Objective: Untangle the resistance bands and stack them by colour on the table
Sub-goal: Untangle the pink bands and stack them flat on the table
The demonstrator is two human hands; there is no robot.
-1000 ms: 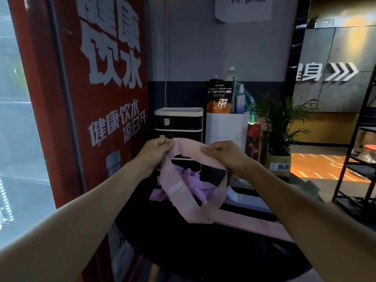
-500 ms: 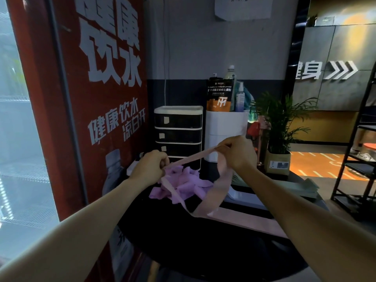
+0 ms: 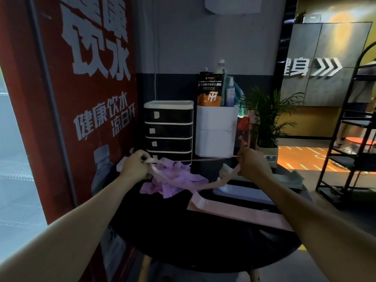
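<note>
A pink resistance band (image 3: pixel 205 185) is stretched between my two hands above the round black table (image 3: pixel 193 245). My left hand (image 3: pixel 135 166) pinches its left end and my right hand (image 3: pixel 253 164) pinches its right end. The upper strand runs taut between them; the lower strand sags down to the table. Behind the sagging strand lies a tangled heap of purple bands (image 3: pixel 175 180). A flat pink band (image 3: pixel 240 213) lies on the table to the right. Beyond it rest a pale lavender flat band (image 3: pixel 244 192) and a grey-green one (image 3: pixel 293 178).
A black drawer unit (image 3: pixel 168 129) and a white holder (image 3: pixel 216 131) with bottles stand at the table's back. A red poster wall (image 3: pixel 81 98) is close on the left. A potted plant (image 3: pixel 266 123) and a black metal rack (image 3: pixel 350 139) are to the right.
My hands have moved apart and lower, pulling the pink band from an open loop into a long stretched strip. Its lower strand now touches the table.
</note>
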